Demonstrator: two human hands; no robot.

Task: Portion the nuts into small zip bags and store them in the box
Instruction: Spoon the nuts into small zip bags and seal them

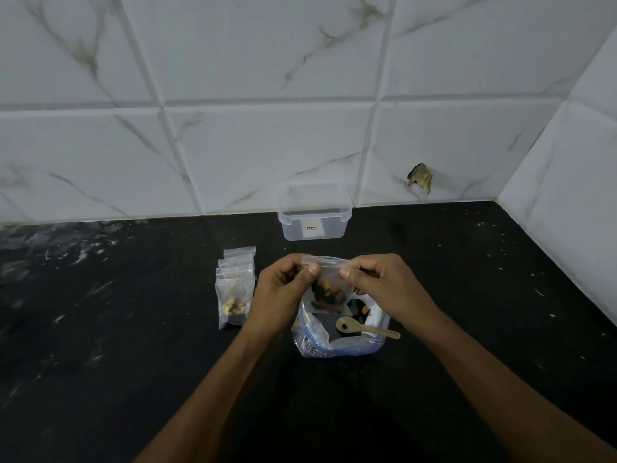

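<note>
Both bare forearms reached forward, the left hand point(289, 289) and right hand point(377, 285) raised close together, thumbs and curled fingers pinching.

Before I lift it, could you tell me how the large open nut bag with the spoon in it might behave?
The large nut bag looks like thin crumpled plastic, so probably floppy. Its mouth gapes, so nuts may spill. The wooden spoon rests loosely and could slide out.

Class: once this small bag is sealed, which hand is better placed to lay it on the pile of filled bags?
Probably the left hand. It pinches the small bag on the side nearer the pile, which lies to its left. The right hand would have to cross over.
</note>
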